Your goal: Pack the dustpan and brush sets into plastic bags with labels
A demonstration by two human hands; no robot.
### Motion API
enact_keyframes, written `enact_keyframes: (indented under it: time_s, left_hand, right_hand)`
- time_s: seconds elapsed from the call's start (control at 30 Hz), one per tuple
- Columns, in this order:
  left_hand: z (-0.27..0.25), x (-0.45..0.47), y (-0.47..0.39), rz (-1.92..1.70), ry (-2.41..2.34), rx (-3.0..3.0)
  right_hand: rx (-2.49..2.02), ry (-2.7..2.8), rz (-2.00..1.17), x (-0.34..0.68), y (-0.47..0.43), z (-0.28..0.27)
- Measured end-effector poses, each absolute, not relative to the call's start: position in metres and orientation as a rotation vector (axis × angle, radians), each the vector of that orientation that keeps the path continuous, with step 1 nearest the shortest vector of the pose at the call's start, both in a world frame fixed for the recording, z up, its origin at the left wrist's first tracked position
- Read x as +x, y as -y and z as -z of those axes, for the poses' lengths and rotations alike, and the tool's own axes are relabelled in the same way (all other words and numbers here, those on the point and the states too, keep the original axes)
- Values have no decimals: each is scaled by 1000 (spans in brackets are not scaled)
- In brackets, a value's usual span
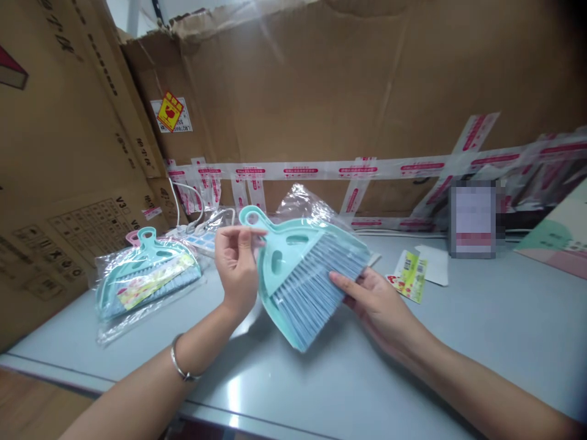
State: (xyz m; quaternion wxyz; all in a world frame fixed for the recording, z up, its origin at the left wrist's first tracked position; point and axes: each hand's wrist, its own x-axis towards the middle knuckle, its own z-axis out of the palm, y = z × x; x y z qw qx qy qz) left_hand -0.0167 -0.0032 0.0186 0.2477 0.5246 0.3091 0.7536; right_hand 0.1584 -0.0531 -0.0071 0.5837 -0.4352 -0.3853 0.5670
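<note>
A mint-green mini dustpan and brush set (293, 269) is held tilted above the table, its blue bristles facing me. The brush (316, 293) is nested in the pan. My left hand (238, 263) is closed in a pinch at the neck, just below the ring handle. On the right edge my right hand (373, 299) grips the set, thumb over the bristles and the other fingers behind it, mostly hidden. Clear plastic film (306, 203) shows behind the top of the set.
Bagged dustpan sets (149, 275) lie at left, with a pink handle behind. A yellow-green card (410, 276) and white paper (433, 266) lie at right, near a blurred upright device (473, 220). Large cardboard boxes (293, 85) wall the table (413, 379); a white cable (177, 198) hangs behind.
</note>
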Motion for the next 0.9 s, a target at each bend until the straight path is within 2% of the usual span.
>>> enact_keyframes:
  time_s: [0.1,0.2,0.3,0.37,0.47,0.57,0.63,0.7,0.77,0.83,0.9]
  left_hand:
    - [-21,-11,8,-2038,-753,1494]
    - [-33,-28,-4,-2210,-741,1474]
    - [-48,-81,-32,-2527,-910,1328]
    - [-54,-122,-51,-2558,-1170,1239]
    - [-52,-154,-63,-2392,-1575,1380]
    - [-44,-127,-53,-2263,-1446,1725]
    - [-39,-90,-39,-1852,-1184,1719]
    - [-35,-59,-25,-1164,-814,1651]
    - [-32,-42,-15,-900,-534,1592]
    - [-30,-37,-9,-908,-409,1585]
    - [-29,-37,-7,-1014,-360,1617]
  right_hand:
    - [-982,829,-1432,161,57,6]
    - [-978,831,-1485,164,59,7]
    - [-1030,766,-1457,172,55,10]
    - [-1053,685,-1403,181,49,13]
    - [-1025,601,-1317,194,38,17]
    - [-1004,608,-1340,200,32,18]
    - [-991,666,-1422,198,33,17]
    - [-977,771,-1521,194,36,15]
    - [-1005,899,-1576,190,39,12]
    - [-1116,981,-1374,189,43,7]
    - [-1195,1065,-847,188,48,-2]
